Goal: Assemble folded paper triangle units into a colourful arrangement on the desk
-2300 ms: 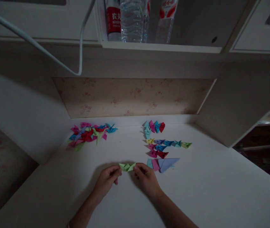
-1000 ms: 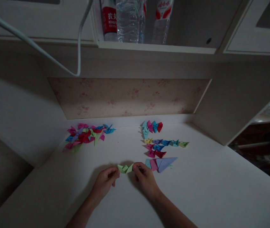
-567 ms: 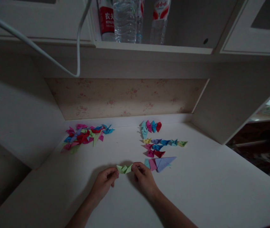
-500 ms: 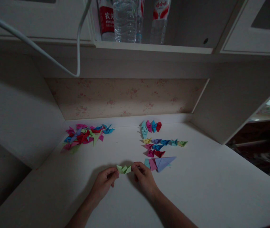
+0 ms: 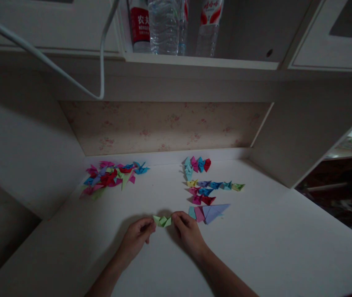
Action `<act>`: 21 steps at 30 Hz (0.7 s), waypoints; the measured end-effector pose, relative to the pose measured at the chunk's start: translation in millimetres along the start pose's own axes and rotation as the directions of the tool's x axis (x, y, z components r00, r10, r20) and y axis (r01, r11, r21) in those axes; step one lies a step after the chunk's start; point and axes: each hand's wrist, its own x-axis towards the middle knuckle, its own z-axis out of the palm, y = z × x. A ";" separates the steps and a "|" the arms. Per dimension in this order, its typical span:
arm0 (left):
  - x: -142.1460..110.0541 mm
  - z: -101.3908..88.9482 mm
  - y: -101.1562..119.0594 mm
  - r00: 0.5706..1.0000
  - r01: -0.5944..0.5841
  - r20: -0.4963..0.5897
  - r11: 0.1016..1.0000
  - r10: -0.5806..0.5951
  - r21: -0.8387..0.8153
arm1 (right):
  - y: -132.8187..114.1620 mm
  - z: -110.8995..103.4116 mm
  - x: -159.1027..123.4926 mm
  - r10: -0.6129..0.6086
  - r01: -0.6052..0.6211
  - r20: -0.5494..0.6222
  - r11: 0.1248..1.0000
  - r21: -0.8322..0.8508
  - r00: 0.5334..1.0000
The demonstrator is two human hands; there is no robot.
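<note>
A small folded piece of light green paper (image 5: 162, 221) sits just above the white desk (image 5: 256, 247), pinched at both ends. My left hand (image 5: 137, 237) grips its left end with closed fingers. My right hand (image 5: 186, 232) grips its right end the same way. Just right of my right hand lie flat folded papers in teal, pink and lavender (image 5: 209, 213).
A loose heap of coloured folded pieces (image 5: 110, 177) lies at the back left. Rows of folded pieces (image 5: 208, 181) lie at the back middle. Water bottles (image 5: 169, 24) stand on the shelf above. A white cable (image 5: 101, 62) hangs at the upper left.
The green paper looks slightly shorter between my fingers, with my hands a little closer together. The view has shifted slightly.
</note>
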 end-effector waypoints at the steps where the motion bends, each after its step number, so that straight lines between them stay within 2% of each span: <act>1: 0.2 -0.1 -0.9 1.000 -0.001 0.001 1.000 0.001 0.001 | -0.2 0.1 0.0 0.004 -0.004 0.000 1.000 0.000 1.000; 15: -3.0 1.1 4.3 0.999 0.033 -0.002 0.999 -0.033 -0.021 | 2.9 -1.3 0.7 0.019 -0.019 0.008 0.999 -0.035 1.000; 21: -1.0 0.2 0.2 1.000 0.020 0.012 1.000 -0.020 -0.020 | 0.8 -1.0 0.7 0.027 -0.027 0.017 0.999 -0.026 0.999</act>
